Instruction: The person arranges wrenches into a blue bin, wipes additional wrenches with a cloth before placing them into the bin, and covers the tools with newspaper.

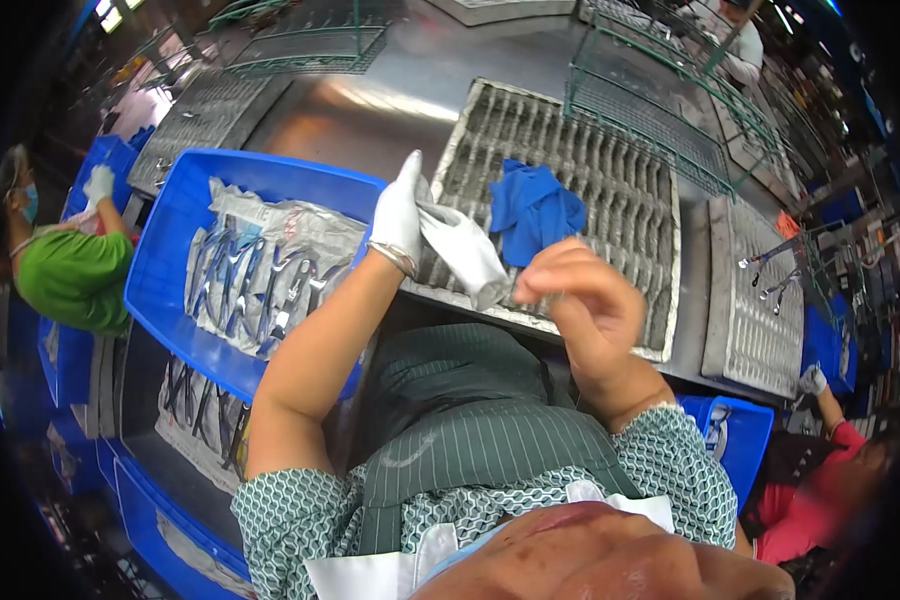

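A loose white glove (465,255) is gripped by the gloved left hand (398,212) over the near-left corner of the ribbed tray (625,245); the bare right hand (592,300) curls, apparently empty, beside its cuff. Likely gloving up, which calls for spreading the cuff.

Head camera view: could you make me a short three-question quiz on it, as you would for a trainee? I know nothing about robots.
1. True or false: the right hand is gloved.
2. What lies on the ridged tray? (a) a hammer; (b) a blue cloth; (c) a cup.
3. Fill in: the left hand, itself covered in white, holds a second, limp white ____.

Key: 1. False, it is bare. 2. (b). 3. glove.
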Available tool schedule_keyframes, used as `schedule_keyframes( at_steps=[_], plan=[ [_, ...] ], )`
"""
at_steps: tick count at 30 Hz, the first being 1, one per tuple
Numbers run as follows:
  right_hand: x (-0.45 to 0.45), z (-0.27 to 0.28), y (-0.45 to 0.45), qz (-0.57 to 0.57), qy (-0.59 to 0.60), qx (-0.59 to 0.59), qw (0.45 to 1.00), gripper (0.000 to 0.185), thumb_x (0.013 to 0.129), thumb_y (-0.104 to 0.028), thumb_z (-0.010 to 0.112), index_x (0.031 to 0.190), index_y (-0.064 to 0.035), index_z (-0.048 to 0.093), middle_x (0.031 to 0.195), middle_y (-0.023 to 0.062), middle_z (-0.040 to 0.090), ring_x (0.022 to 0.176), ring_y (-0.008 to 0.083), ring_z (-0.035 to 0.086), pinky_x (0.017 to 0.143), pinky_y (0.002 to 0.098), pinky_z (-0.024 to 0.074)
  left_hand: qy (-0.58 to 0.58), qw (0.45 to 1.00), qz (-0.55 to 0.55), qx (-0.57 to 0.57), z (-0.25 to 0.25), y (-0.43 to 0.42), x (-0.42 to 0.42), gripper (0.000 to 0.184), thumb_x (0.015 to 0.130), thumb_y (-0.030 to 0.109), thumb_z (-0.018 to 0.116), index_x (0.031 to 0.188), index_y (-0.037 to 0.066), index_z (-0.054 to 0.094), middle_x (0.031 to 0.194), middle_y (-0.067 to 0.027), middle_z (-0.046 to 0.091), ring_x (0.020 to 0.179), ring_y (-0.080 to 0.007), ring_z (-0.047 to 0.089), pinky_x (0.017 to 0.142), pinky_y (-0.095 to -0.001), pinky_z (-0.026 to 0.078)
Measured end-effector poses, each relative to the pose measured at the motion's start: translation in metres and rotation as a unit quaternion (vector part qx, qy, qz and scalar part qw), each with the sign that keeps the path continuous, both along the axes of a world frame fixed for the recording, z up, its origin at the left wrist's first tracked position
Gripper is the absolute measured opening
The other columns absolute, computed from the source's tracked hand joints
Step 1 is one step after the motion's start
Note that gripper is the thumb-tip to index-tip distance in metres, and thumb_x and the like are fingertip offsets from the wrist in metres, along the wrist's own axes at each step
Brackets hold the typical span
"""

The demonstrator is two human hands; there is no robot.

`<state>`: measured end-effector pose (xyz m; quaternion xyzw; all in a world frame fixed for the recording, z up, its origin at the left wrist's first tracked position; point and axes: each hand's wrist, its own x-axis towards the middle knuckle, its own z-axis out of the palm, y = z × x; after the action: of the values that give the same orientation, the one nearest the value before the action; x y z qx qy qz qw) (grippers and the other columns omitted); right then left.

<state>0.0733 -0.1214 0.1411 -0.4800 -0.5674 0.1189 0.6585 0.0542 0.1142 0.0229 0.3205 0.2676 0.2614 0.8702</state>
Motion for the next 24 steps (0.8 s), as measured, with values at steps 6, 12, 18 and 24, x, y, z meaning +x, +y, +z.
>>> schedule_keyframes(
  at_steps=[6,12,18,24],
  plan=[
    [-0.017,0.071,-0.002,-0.047,-0.29,0.168,0.941,0.038,0.09,-0.035,0.063,0.126,-0.0257,0.054,0.097,-0.0065,0.066,0.092,0.016,0.054,0.084,0.0363,0.0394,0.029,0.998,-0.058,0.0,0.029,-0.025,-0.006,0.025,0.092,0.033,0.062,0.089,0.013,0.049,0.084,0.0026,0.045,0.077,-0.008,0.043,0.069,-0.0255,0.037],
    [-0.052,0.071,0.01,-0.2,-0.305,0.234,0.901,0.027,0.098,-0.036,0.048,0.121,-0.0231,0.053,0.099,-0.0072,0.068,0.081,0.0112,0.057,0.077,0.0336,0.0417,0.014,0.999,-0.053,-0.004,0.012,-0.011,-0.003,0.037,0.091,0.031,0.065,0.062,0.022,0.044,0.057,0.0082,0.037,0.047,-0.0052,0.032,0.042,-0.0236,0.03],
    [-0.029,0.079,0.006,-0.152,-0.34,0.253,0.893,0.025,0.099,-0.036,0.045,0.117,-0.0221,0.054,0.098,-0.0069,0.068,0.078,0.0109,0.057,0.074,0.0324,0.043,0.026,0.998,-0.047,-0.016,0.012,-0.013,-0.001,0.027,0.091,0.027,0.067,0.069,0.019,0.052,0.06,0.0096,0.044,0.052,-0.0023,0.04,0.051,-0.0188,0.034],
    [-0.029,0.075,0.005,-0.131,-0.307,0.251,0.909,0.025,0.099,-0.036,0.045,0.118,-0.0229,0.054,0.098,-0.007,0.068,0.079,0.0112,0.057,0.074,0.0326,0.0425,0.046,0.998,-0.04,-0.017,0.015,-0.012,0.0,0.025,0.091,0.026,0.066,0.07,0.019,0.053,0.061,0.0098,0.045,0.052,-0.0021,0.039,0.05,-0.0193,0.033]
  ],
)
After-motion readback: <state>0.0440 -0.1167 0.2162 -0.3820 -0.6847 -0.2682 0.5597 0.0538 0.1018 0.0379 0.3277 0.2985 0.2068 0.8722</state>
